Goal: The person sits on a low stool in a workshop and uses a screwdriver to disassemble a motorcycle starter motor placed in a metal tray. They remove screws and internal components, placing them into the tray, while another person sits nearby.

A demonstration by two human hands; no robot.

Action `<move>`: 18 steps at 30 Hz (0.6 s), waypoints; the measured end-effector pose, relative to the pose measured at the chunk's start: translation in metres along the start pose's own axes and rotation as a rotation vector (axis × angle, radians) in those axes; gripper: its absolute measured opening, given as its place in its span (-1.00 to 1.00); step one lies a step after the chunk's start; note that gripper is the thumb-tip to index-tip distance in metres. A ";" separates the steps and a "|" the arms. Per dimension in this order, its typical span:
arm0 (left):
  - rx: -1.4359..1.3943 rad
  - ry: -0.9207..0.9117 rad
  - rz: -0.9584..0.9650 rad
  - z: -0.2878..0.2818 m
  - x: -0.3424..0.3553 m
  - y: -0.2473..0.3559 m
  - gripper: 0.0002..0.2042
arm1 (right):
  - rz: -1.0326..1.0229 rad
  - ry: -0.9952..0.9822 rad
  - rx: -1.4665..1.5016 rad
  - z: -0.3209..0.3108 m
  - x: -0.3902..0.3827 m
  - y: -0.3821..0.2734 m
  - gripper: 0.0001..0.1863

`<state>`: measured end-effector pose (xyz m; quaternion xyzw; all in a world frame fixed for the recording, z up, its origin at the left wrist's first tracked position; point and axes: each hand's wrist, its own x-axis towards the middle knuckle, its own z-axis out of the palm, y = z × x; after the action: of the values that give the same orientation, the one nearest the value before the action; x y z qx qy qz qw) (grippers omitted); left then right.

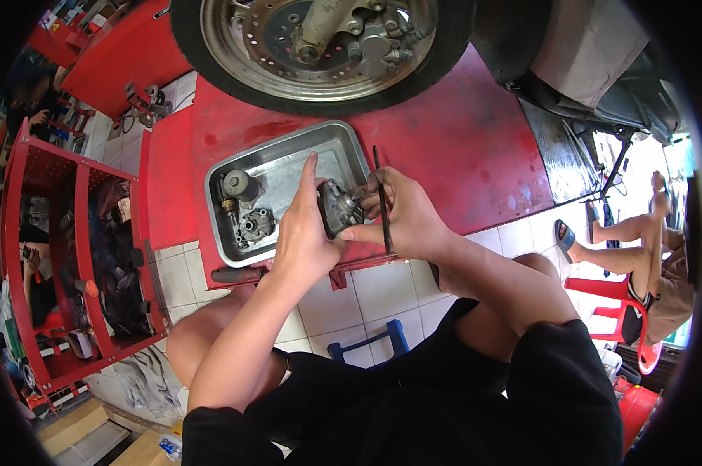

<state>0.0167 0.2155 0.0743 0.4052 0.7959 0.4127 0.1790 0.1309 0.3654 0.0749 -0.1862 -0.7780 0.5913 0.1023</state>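
Over the near right side of a steel tray (211, 203), my left hand (300, 221) grips a small grey and black metal engine part (340, 206), fingers up along its left side. My right hand (407, 213) is closed around a thin black rod (383, 203), which runs almost upright across the fingers. The right fingertips also reach the right side of the engine part; whether they press or turn it I cannot tell. In the tray's left half lie a small cylindrical motor (240, 186) and a cast metal housing (256, 224), with small fittings beside them.
The tray stands on a red lift table (452, 147), under a scooter's front wheel (327, 99) with a brake disc. A dark-handled tool (238, 275) lies at the table's near edge. To the left stands a red shelf cart (79, 256); at the right, another person sits near a red chair (611, 299).
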 end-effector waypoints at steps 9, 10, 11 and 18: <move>0.134 -0.042 0.061 -0.018 -0.005 0.010 0.07 | 0.171 -0.127 0.233 -0.004 0.005 -0.021 -0.49; 0.153 -0.031 0.082 -0.019 -0.007 0.007 0.07 | 0.180 -0.150 0.220 -0.003 0.005 -0.026 -0.52; 0.171 -0.020 0.103 -0.018 -0.008 0.004 0.07 | 0.184 -0.163 0.183 -0.001 0.006 -0.032 -0.49; 0.239 -0.059 0.164 -0.013 -0.017 -0.010 0.10 | 0.098 -0.124 0.195 0.018 -0.002 -0.012 -0.39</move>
<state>0.0136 0.1924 0.0729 0.4990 0.7980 0.3163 0.1187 0.1239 0.3463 0.0820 -0.1763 -0.7116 0.6788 0.0424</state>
